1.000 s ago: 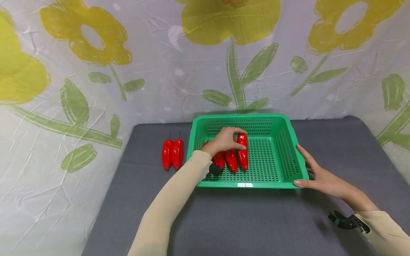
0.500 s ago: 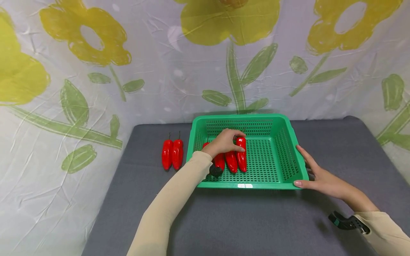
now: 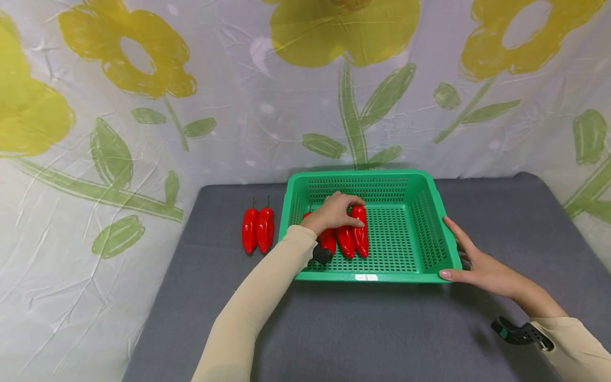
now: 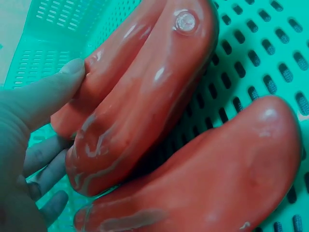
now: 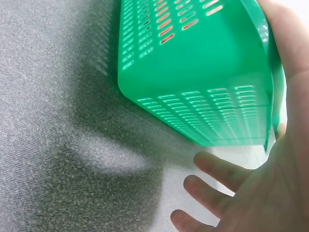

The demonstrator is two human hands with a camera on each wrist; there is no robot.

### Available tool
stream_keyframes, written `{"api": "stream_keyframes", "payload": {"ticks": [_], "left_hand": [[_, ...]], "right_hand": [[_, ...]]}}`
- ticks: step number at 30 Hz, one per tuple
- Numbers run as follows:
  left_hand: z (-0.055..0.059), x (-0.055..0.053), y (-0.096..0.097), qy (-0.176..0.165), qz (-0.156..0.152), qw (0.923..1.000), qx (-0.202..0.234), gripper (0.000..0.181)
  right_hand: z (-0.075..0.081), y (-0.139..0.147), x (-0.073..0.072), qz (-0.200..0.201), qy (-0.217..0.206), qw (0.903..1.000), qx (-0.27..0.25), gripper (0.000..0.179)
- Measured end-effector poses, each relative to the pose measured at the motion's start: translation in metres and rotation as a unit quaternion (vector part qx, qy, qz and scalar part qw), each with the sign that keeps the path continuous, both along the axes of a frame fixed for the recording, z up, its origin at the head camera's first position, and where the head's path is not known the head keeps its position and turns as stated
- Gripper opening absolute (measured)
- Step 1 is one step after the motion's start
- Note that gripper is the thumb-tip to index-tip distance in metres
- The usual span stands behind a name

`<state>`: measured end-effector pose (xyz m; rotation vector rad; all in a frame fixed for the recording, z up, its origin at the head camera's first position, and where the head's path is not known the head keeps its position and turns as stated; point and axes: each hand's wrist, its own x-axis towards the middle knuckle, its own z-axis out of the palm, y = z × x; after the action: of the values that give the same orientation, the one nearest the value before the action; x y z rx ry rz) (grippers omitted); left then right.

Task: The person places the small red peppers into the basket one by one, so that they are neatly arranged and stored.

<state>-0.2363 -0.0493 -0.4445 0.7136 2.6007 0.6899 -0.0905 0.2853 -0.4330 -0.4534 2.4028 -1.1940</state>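
In the head view, my left hand (image 3: 335, 211) reaches into a green plastic basket (image 3: 406, 277) and pinches the top of a glossy red chili pepper (image 3: 361, 243). That pepper lies close beside another red pepper (image 3: 345, 243), and more peppers to its left are partly covered by the hand and wrist. The left wrist view has the thumb (image 4: 50, 92) on the far side of the held pepper (image 4: 108, 67), with two others nearer the camera. My right hand (image 3: 491, 271) grips the basket's front right corner, thumb on the front rim, its lower fingers spread off the wall.
Two red peppers (image 3: 258, 231) lie side by side on the grey tabletop (image 3: 372, 334), left of the basket. A flower-printed cloth (image 3: 238, 106) hangs right behind the table. The basket's perforated right wall (image 3: 429, 228) stands between the right hand and the peppers.
The left hand has brought its pepper slightly left and toward the front, down beside the neighbouring pepper, then stays there. The right hand keeps its place on the basket.
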Motion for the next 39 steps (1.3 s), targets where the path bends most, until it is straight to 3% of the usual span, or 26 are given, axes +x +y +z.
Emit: {"api": "stream_keyframes", "payload": {"ticks": [15, 39], "left_hand": [[0.0043, 0.0036, -0.0045, -0.02, -0.002, 0.9992, -0.034, 0.057], [0.0059, 0.0015, -0.005, -0.018, -0.002, 0.9998, -0.011, 0.057]], "right_hand": [[0.0003, -0.0022, -0.0007, 0.0, -0.003, 1.0, -0.004, 0.112], [-0.0009, -0.0015, 0.0013, 0.001, 0.006, 1.0, -0.002, 0.111]]}}
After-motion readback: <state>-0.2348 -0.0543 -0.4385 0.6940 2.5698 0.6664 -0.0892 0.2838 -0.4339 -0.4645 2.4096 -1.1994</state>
